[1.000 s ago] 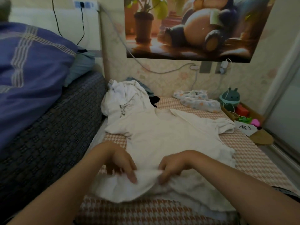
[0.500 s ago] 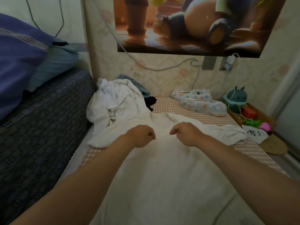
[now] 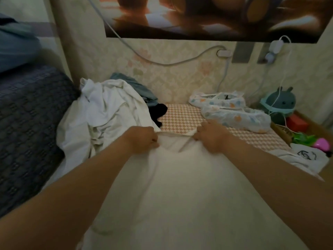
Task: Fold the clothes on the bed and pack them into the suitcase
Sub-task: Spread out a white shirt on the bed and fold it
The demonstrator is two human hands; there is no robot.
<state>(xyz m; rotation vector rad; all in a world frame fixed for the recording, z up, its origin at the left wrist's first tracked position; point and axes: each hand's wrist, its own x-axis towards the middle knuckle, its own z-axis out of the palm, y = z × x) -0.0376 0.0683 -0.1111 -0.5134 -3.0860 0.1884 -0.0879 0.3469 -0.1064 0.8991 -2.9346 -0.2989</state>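
Right of the bed [image 3: 180, 116], a wooden box [image 3: 280, 130] holds colourful items [image 3: 297, 123].

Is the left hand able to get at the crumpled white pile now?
Probably, once it lets go: the left hand grips the edge of the spread white garment, and the crumpled white pile lies beside it with nothing between.

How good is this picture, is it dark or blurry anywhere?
Head view: dim, warm indoor light, no glare; the poster at the top is smeared with blur; the left hand and right hand gripping the white shirt are fairly sharp; the wide lens stretches the forearms toward the lower corners, and the shirt's near part looks soft.
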